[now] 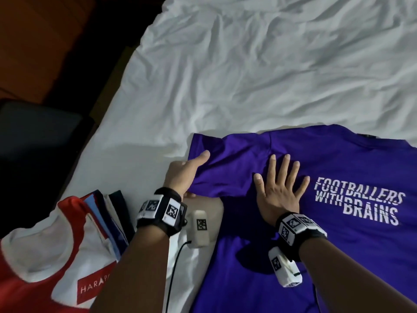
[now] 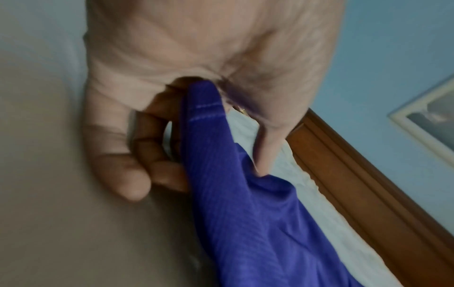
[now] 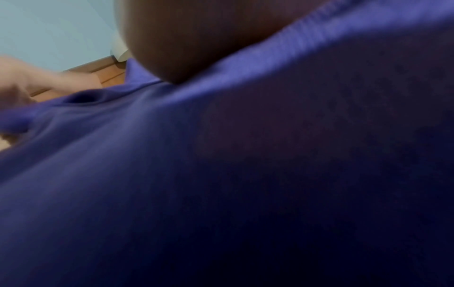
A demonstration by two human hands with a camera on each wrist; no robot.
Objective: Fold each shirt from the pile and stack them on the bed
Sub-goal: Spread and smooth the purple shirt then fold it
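Purple shirt (image 1: 327, 245) lies spread on the white bed (image 1: 248, 64), print side up, at about 4 o'clock in the head view, with its collar toward 3 o'clock and its body running from there down toward 7 o'clock. The sleeve (image 1: 216, 159) points out at 10 o'clock from the body — this is the part that the next fold turns on.

The left hand (image 1: 182, 175) sits at the outer edge of this sleeve. In the left wrist view its grip is clenched on the cloth: the hem with the double stitch line goes between thumb and curled fingers (image 2: 127, 174). The right hand (image 1: 278, 188) lies flat on the shirt just beside the sleeve seam, toward 3 o'clock from the left hand, fingers spread and straight, grasping nothing — it only presses the cloth down.

So the sleeve lies between the two hands, and its long axis goes from the left grip toward the right palm. I judge that the left hand, being nearer, should carry the sleeve inward toward 3 o'clock over the body, while the right hand marks the fold line.

A stack of folded shirts (image 1: 108, 213) is at 8 o'clock, well apart from the purple one.
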